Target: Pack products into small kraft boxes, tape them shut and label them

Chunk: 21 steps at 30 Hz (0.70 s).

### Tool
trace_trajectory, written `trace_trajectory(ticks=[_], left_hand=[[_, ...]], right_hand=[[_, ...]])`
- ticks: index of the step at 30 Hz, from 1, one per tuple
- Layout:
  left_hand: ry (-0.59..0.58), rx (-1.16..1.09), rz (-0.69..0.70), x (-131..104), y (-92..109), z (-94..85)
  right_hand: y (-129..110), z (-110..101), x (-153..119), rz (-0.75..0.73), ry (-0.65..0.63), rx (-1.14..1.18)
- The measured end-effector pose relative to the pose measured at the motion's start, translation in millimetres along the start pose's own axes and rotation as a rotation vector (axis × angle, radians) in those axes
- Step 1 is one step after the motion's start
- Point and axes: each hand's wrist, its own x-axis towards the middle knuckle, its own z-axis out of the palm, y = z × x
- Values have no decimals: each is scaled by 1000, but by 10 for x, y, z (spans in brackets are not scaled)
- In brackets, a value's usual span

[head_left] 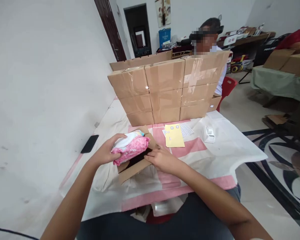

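"Where is the package?"

"The pink-and-white package (133,146) is over the left part of the open cardboard box (133,172), right above the dark opening. You can't tell from this view whether its underside touches the rim."

"And the hands?"

"Your left hand (108,150) grips the package at its left end, with your fingers over the top and your thumb on the near side. Your right hand (163,160) is at the box's right side, fingers bent against the edge of the opening; whether they pinch the cardboard, I cannot tell."

"What lies around the box?"

"It sits on your table (206,171), under a white-and-pink cloth (150,199). To your left, near the wall, is a flat black object (89,144) like a phone. Beyond your right hand is a yellow sheet (176,140), partly covering a white patterned sheet (187,129). Farther right you have a small white object (209,135)."

"And past those?"

"A barrier of taped cardboard (165,95) stands across the table's far side, facing you. Behind it sits another person (221,83), by a red chair back (228,87)."
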Motion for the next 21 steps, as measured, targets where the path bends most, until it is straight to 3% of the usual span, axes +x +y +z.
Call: trace_trajectory(ticks=[6,8,13,15,18,21], left_hand=[[-64,381,124,89,126,326],[-111,392,154,111,161,436],[-390,325,92,131,97,726],[-423,352,72,163,52,822],[-418,370,88,223,25,846],[-377,369,132,234,53,728]], right_hand=[[46,-1,-71,-30,82,-92],[55,7,-83,-45,78,-82],[33,7,-98,-54,23,-89],[23,-12,-90,-44,30,-81],[33,-82,-100,-43,63,-3],[95,-170,-153,-30,126,151]])
